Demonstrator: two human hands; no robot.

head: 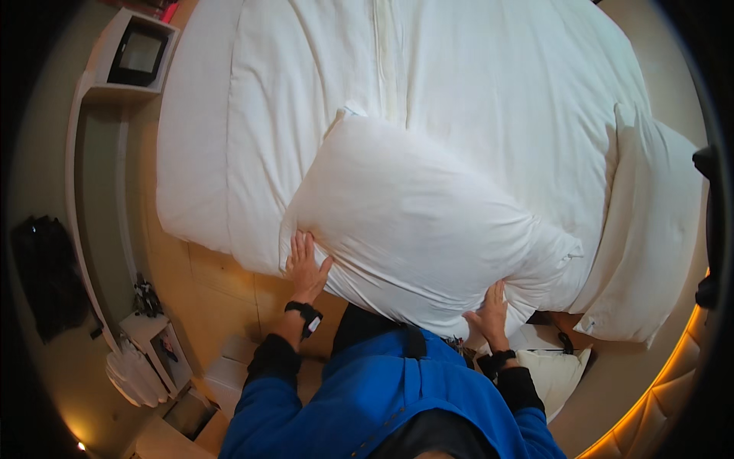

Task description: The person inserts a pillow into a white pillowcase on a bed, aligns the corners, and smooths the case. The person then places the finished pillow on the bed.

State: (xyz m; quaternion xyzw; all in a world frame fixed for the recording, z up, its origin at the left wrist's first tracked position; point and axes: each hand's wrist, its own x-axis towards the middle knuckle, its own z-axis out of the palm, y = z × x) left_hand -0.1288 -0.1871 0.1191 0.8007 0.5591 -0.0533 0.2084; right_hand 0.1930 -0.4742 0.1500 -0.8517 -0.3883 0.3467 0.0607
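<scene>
A plump white pillow (401, 183) lies at a slant on a white duvet (487, 74), near the bed edge in front of me. My left hand (308, 269) rests against the pillow's near left corner, its fingers extended and thumb apart. At the pillow's near right side, my right hand (492, 312) presses into the creased fabric with the thumb apart; its fingertips are partly hidden by folds. Creases run along the pillow between my hands and bunch towards its right corner.
A second white pillow (642, 229) leans by the headboard (659, 396), which has a lit edge. Another pillow (553, 373) lies low beside my right arm. On the left are a wooden floor (212, 287), a white shelf unit (137, 51) and a small cabinet (155, 344).
</scene>
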